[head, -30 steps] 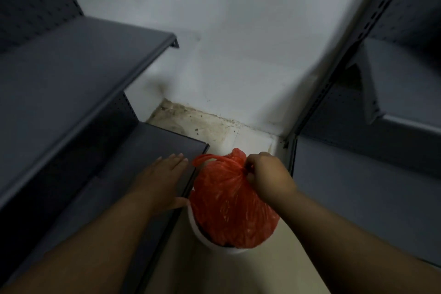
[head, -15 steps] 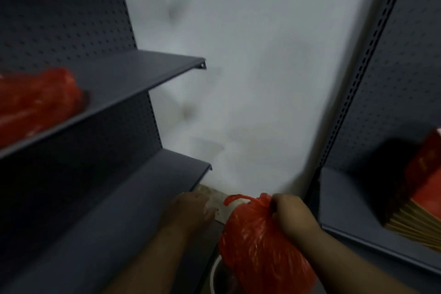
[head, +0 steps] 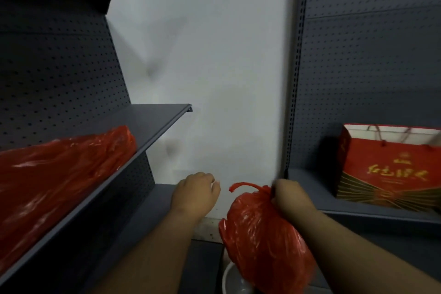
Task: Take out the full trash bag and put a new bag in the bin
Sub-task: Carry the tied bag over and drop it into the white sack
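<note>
A full red trash bag [head: 265, 241], tied at the top, hangs above the white bin [head: 230, 280], whose rim shows at the bottom edge. My right hand [head: 290, 194] is shut on the bag's knotted neck. To the left of the bag my left hand [head: 195, 192] is held up in a loose fist with nothing visible in it. A stack of flat red plastic bags [head: 55, 172] lies on the middle shelf at the left.
Dark grey pegboard shelving [head: 152, 122] stands at left and right, with a narrow gap of white wall between. A red paper gift bag [head: 386, 169] stands on the right shelf. A bit of dirty floor [head: 207, 229] shows below the wall.
The view has tilted upward. My right hand has lifted the red bag out of the bin. My left hand has come off the lower shelf and closed.
</note>
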`<state>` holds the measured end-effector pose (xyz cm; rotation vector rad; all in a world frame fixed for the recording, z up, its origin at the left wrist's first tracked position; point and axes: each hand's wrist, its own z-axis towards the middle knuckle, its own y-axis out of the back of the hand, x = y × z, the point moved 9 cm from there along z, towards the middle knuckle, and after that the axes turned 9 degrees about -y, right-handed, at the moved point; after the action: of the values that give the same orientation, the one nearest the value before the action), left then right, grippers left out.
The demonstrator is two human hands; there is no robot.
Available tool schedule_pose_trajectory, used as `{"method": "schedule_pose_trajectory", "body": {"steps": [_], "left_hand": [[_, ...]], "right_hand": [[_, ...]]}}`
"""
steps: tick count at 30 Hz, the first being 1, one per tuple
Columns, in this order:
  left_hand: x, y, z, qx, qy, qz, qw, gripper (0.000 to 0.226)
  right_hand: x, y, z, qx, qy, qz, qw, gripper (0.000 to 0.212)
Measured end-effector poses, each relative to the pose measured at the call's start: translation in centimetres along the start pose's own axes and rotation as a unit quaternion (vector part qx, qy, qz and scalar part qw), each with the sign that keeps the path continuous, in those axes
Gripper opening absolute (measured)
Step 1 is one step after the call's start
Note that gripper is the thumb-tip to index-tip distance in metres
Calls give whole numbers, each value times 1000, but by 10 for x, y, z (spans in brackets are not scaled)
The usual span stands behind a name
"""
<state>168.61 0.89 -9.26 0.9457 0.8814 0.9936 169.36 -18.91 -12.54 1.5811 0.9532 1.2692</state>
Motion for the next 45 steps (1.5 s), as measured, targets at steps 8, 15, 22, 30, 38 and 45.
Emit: {"method": "schedule_pose_trajectory", "body": {"steps": [8,15,22,30,38,45], "left_hand": [[-95,5,-16,19,-131,-18,991,38],[-252,-11,-53,38,-275,-52,959,37],[-462,-22,-166,82,-447,-115,883,35],[-691,13,-397,123,-617,-174,757,35],[-832,91,-671,143,-778,-211,574,37],[-884,152,-905,139,-886,-222,384,39]], "right_hand": [[-79,32,-86,-61,-97,43,992,25],[-215,62,-194,-116,-237,66,962,17],[-368,94,-378,-183,-403,49,895,24],[-509,102,-672,-199,-606,46,769,26],[-534,67,-990,-261,-785,89,554,30],[-480,7,-1215,-299,-887,118,332,29]]}}
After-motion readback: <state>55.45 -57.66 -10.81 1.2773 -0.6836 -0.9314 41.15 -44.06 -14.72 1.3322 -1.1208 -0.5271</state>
